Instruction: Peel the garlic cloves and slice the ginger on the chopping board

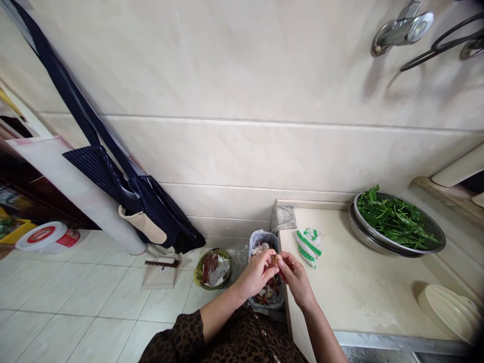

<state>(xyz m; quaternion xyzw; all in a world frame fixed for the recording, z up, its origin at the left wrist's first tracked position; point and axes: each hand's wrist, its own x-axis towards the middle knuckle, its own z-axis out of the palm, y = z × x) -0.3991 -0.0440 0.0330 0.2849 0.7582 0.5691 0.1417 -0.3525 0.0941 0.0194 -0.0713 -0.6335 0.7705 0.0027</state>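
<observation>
Pale tiled wall [227, 75] fills the view from 9 round to 3 o'clock, with floor tiles [75, 292] spreading from 7 to 9 o'clock and a cream countertop [355, 292] at 3 to 5 o'clock. A chrome wall fitting [404, 30] sits at 1 o'clock. On the counter, a steel basin [401, 200] of leafy greens [395, 219] rests at 3 o'clock near the back edge, stacked plates [449, 312] lean at 4 o'clock, and a green-striped cloth [308, 247] and a grey cloth [283, 218] lie near the counter's left edge. Plenty of bare counter stays open between these things and the front edge, where a steel sink rim [378, 343] begins. Just off that left edge, a lined waste bin [263, 237] stands on the floor at 6 o'clock, with a dish of scraps [200, 275] and a dustpan [162, 277] beside it. Over the bin, the left hand [257, 275] and right hand [297, 280] meet, fingers narrow, pinching a small tan piece [275, 260] between them, too small to identify.
</observation>
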